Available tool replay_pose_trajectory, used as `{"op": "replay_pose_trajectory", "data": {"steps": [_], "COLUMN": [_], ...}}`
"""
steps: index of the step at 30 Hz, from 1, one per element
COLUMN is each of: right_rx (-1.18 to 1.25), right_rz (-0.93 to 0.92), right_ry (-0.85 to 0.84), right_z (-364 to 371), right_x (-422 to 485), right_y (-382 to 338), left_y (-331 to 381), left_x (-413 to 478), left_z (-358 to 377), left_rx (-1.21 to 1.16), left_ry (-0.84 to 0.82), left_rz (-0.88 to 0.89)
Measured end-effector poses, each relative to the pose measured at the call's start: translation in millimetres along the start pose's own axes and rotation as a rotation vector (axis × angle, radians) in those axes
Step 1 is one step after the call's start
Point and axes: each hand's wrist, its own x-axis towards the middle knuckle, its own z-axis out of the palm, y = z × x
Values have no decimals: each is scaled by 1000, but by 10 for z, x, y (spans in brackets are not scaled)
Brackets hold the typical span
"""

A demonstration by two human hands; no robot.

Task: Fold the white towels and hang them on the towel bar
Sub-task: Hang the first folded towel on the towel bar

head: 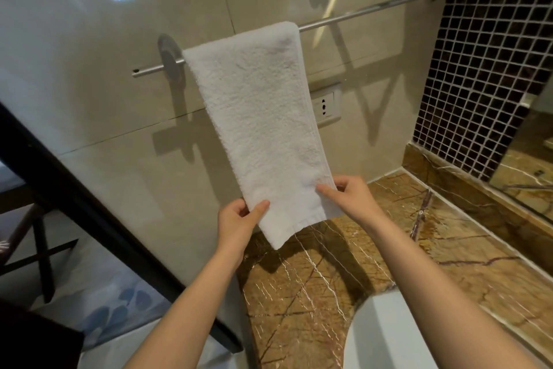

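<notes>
Item 1, white towel (260,129): I log one, folded into a long narrow strip. It is draped over the towel bar (374,8) near the bar's left end, with the front flap hanging straight down.

Item 2, towel bar: a metal rod fixed to the beige tiled wall. Its round mount (169,57) sits just left of the towel, and the rod runs on to the right toward the mosaic tiles (484,69).

Item 3, left hand (236,222): I see it pinching the towel's lower left edge, thumb on the front face and fingers tucked behind.

Item 4, right hand (350,198): it pinches the lower right edge, thumb laid on the front and fingers behind the cloth.

Item 5, counter (419,264): brown veined marble, below the towel's hem. I cannot tell whether the hem touches it.

Item 6, basin (389,335): white, set in the counter near the bottom of my view.

Item 7, wall socket (324,105): on the wall just right of the towel.

Item 8, mirror (532,159): at the far right, above the counter.
</notes>
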Motion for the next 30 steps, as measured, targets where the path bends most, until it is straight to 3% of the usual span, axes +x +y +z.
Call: {"op": "replay_pose_trajectory", "data": {"steps": [14, 30], "right_rx": [-17, 193], "right_rz": [-17, 135], "right_ry": [-7, -17], "right_z": [11, 333], "right_x": [-121, -164], "right_y": [58, 46], "left_y": [-107, -74], "left_x": [-154, -160], "left_z": [9, -280], "left_rx": [-21, 24], "left_ry": [-52, 9], "left_rz": [-76, 84]}}
